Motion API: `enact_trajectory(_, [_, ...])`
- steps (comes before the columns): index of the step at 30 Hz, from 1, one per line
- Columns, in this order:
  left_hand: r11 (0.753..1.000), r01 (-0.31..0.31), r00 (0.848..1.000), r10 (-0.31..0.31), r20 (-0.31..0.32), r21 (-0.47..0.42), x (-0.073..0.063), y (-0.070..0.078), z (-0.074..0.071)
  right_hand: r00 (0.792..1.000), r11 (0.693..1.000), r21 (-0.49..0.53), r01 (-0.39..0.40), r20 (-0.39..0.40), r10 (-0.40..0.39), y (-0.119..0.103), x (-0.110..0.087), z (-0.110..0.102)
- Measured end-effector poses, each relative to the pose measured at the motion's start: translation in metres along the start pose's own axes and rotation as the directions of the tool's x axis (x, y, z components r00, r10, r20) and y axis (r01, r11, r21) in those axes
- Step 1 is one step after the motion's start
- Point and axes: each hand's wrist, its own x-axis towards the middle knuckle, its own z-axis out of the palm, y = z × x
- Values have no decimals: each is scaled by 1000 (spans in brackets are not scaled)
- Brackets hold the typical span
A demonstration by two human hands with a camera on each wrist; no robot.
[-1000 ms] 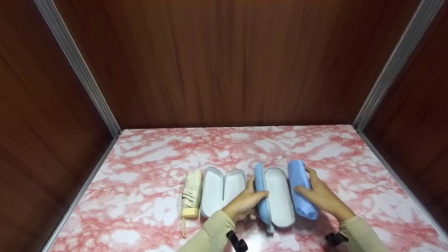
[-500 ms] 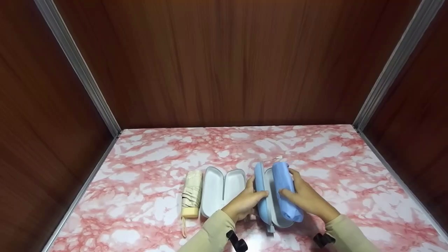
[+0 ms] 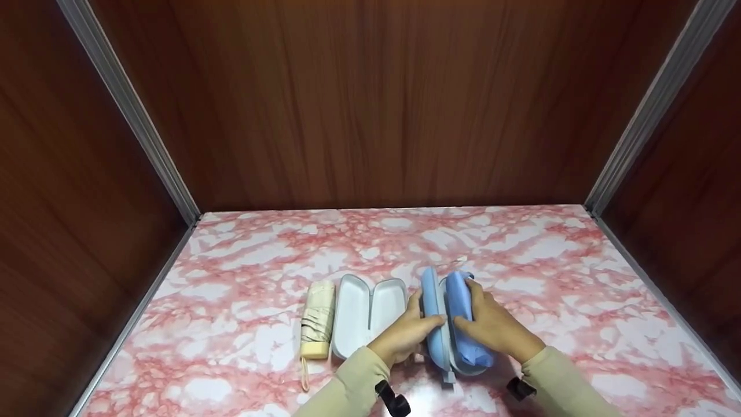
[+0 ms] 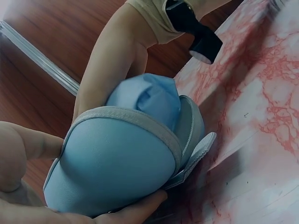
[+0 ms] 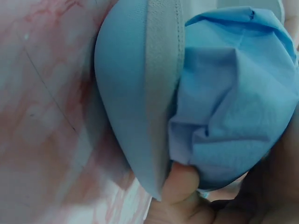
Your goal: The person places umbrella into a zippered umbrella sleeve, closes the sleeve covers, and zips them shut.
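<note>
A light-blue zip case (image 3: pixel 433 330) with a pale lining lies spread apart on the table. My left hand (image 3: pixel 405 333) grips its raised left half, the thumb over the rim. With my right hand (image 3: pixel 501 327) I hold a rolled blue fabric bundle (image 3: pixel 461 301) in the case's right half, covering most of its lining. In the right wrist view the bundle's crumpled end (image 5: pixel 233 102) sits against the case rim (image 5: pixel 161 93), with a fingertip (image 5: pixel 181 182) beside it. The left wrist view shows the case shell (image 4: pixel 117 163) between my left fingers.
Left of my hands a second case (image 3: pixel 351 324) lies spread apart, its pale inside showing; my left hand hides part of it. Beside it is a folded cream umbrella (image 3: pixel 318 313) with a yellow handle and loop. Wooden panels (image 3: pixel 370 104) stand around the table.
My right hand has carried the blue fabric bundle leftward, from beside the case into its right half. My left hand has kept its grip on the case's left half.
</note>
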Motion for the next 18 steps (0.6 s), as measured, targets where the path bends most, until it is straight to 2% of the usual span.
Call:
enact_trajectory(7, [999, -39, 999, 39, 13, -3, 1, 1, 1, 1000, 990, -140, -21, 3, 22, -6, 5, 8])
enact_trajectory(11, [998, -55, 998, 55, 14, 10, 2, 3, 3, 1000, 975, -223, -4, -25, -2, -7, 7, 14])
enact_trajectory(15, [999, -52, 998, 52, 18, -1, 2, 4, 4, 997, 954, -299, 7, -68, -29, -7, 8, 19])
enact_trajectory(18, [999, -37, 999, 37, 18, -15, 2, 3, 3, 996, 949, -314, 6, -87, -35, -6, 8, 20])
